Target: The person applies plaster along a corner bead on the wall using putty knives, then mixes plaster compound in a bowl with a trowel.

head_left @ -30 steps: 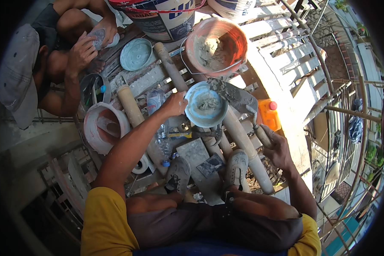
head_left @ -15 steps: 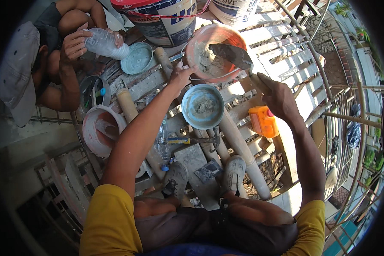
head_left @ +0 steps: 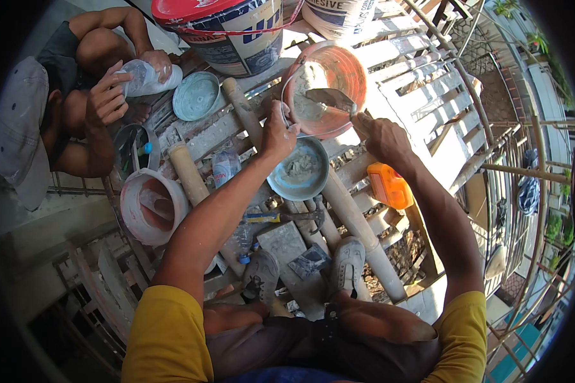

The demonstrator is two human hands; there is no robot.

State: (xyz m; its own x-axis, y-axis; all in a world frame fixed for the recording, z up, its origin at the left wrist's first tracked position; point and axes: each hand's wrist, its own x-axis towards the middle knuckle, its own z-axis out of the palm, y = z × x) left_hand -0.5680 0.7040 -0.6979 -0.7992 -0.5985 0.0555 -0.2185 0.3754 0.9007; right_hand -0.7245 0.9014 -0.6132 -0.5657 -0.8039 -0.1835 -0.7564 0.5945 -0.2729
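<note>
My right hand (head_left: 386, 142) is closed around the handle of a trowel (head_left: 332, 99), whose flat blade reaches down into an orange bucket (head_left: 356, 71). Wet grey mortar lies inside and coats its wall. With fingers closed, my left hand (head_left: 278, 135) grips the bucket at its near left edge, by the wire handle; the exact hold is partly hidden. The bucket tilts, its mouth facing me. Just below the bucket and my left hand sits a round blue pan (head_left: 326, 167) with a lump of mortar in it.
A person (head_left: 96, 108) squats at left, holding a plastic bottle (head_left: 148, 78) near another blue pan (head_left: 195, 96). Around me are a big lidded pail (head_left: 236, 48), a whitish bucket (head_left: 129, 210), a hammer (head_left: 268, 217) and an orange jug (head_left: 390, 185). Gaps show between the slats (head_left: 428, 96).
The trowel blade has shifted lower and flatter in the bucket, and my right hand has come left. My left hand is lower, while the bucket's mouth faces me more. The other person's bottle has moved slightly.
</note>
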